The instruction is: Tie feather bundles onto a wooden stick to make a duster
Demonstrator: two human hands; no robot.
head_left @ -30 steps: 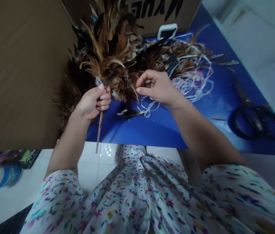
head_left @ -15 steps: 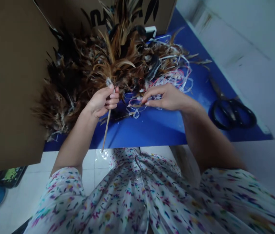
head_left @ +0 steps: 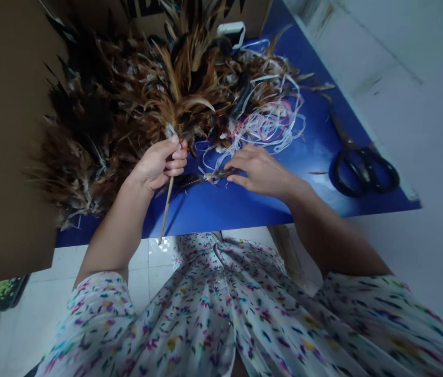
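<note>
My left hand [head_left: 166, 162] is closed around a thin wooden stick [head_left: 166, 212], whose lower end points toward the table's front edge. White wrapping and a fan of brown feathers [head_left: 184, 89] rise above that fist. To its right, my right hand [head_left: 255, 170] pinches the end of a dark, thin feather bundle [head_left: 223, 174] lying low over the blue table. Tangled white and pink string [head_left: 270, 123] lies just beyond my right fingers. A large pile of brown and black feathers [head_left: 88, 125] spreads behind and left of my left hand.
Black-handled scissors [head_left: 363, 170] lie at the right of the blue table [head_left: 245, 212]. Cardboard [head_left: 5, 131] stands at the left, and a cardboard box [head_left: 261, 15] is at the back. A white-edged object [head_left: 241, 32] sits near the box.
My right hand has moved slightly down and now holds the dark bundle's end. My left hand still grips the stick. The view has shifted a little.
</note>
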